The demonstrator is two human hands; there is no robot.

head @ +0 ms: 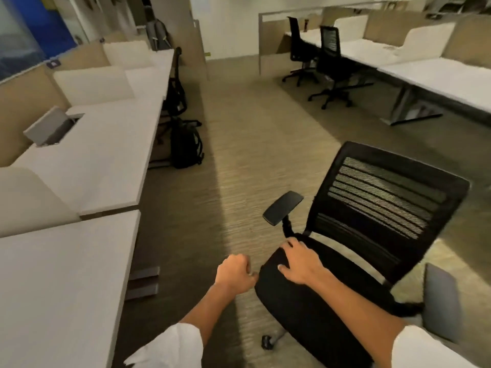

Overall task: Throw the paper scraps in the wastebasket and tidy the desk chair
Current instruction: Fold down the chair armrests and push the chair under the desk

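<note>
A black desk chair [345,293] with a mesh back stands in the aisle at lower right, its seat facing me and one armrest [283,207] sticking out to the left. My right hand [299,261] rests flat on the front left of the seat, fingers spread. My left hand [235,274] hovers just left of the seat edge, fingers curled into a loose fist; whether anything is inside it cannot be told. No paper scraps or wastebasket show.
White desks [87,166] with beige dividers run along the left; a black backpack [186,146] leans on the floor beside them. More desks [435,75] and two black chairs [329,67] stand at the back right. A grey panel [438,301] stands at the right edge. Carpeted aisle runs ahead.
</note>
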